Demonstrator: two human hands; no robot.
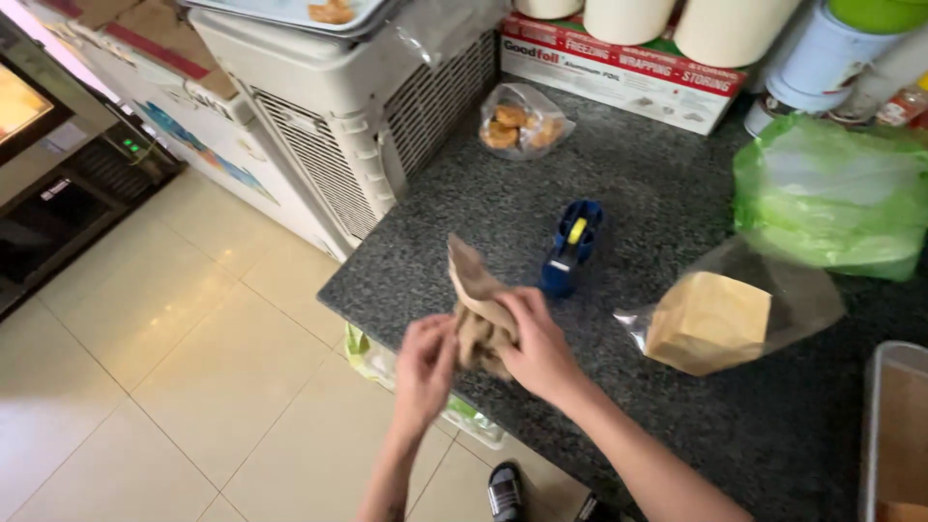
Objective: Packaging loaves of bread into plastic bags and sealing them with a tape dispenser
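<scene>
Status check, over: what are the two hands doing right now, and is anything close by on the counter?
Both hands, left hand and right hand, grip a crumpled brown paper bag at counter edge. Blue tape dispenser just beyond, apart. Nothing blocking.

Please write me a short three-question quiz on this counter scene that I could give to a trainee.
1. True or false: both hands grip the brown paper bag.
2. What stands on the counter just behind the bag? A) a blue tape dispenser B) a red kettle C) a glass jar
3. What colour is the plastic bag at the counter's right side?

Key
1. True: the left hand and the right hand both clutch the crumpled bag over the counter's edge.
2. A: the blue tape dispenser.
3. Green: the green plastic bag lies behind a clear bag of paper sheets.
</scene>
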